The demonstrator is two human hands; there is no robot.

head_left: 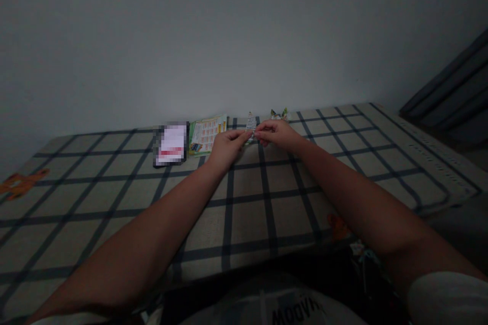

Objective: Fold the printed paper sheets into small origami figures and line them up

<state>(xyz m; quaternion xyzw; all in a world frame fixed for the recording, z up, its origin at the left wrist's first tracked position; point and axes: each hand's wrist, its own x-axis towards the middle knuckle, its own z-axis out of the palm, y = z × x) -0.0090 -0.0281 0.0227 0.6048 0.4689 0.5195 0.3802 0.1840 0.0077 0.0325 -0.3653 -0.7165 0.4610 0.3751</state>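
Between my two hands is a small folded piece of printed paper [250,122], one pointed end standing upward. My left hand [230,146] pinches its lower left side between thumb and fingers. From the right, the fingertips of my right hand [277,133] close on its lower edge. Just behind my right hand lies a small folded paper piece [280,113] with green and white print, partly hidden by that hand. A printed leaflet or booklet [209,134] with green edges lies to the left of my left hand.
A phone or tablet [171,143] with a blurred lit screen lies left of the leaflet. The checked tablecloth [249,213] covers the table, which meets a plain wall [229,35]. Dark striped fabric [453,81] hangs at the right.
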